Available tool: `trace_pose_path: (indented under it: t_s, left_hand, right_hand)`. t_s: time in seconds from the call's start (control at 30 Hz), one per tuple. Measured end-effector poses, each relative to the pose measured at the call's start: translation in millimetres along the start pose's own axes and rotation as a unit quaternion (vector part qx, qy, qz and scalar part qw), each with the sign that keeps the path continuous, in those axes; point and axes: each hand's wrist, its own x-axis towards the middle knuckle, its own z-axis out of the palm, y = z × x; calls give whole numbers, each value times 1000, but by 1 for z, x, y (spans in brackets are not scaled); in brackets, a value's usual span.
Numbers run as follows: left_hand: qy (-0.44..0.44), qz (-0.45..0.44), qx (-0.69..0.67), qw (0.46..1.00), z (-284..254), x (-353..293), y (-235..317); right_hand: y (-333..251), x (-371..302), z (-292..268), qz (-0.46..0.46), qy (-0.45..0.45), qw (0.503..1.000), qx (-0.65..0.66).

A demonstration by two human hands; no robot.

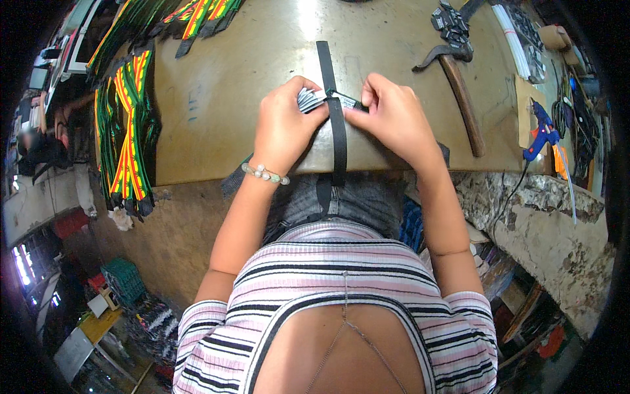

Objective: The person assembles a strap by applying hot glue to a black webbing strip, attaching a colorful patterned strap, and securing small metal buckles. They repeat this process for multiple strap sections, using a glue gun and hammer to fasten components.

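Note:
A narrow black strap (338,144) runs lengthwise over the near part of the table and hangs past its front edge. Left of it, my left hand (287,121) is closed around a small bunch of white tags (310,100), their ends fanned out toward the strap. My right hand (397,118), on the strap's other side, has its fingers curled in a pinch. Between that pinch and the strap shows a thin dark cord (356,103) beside a bit of white tag. The fingertips of both hands are close to the strap, where a small dark loop crosses it.
Bundles of red, yellow and green striped straps (131,125) lie along the table's left side. To the right are a wooden-handled hammer (462,105), a heap of black buckles (450,25) and a blue glue gun (543,134) with its wire. The table (223,138) ends just before my body.

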Motion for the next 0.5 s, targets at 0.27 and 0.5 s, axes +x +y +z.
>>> trace_pose_path:
  t_s: [0.27,0.5]
  left_hand:
    - [37,-6,59,998,5,-9,3]
    - [34,56,81,995,6,-18,3]
  right_hand:
    - [7,36,8,-180,-23,976,117]
    - [23,72,15,-105,-146,961,211]
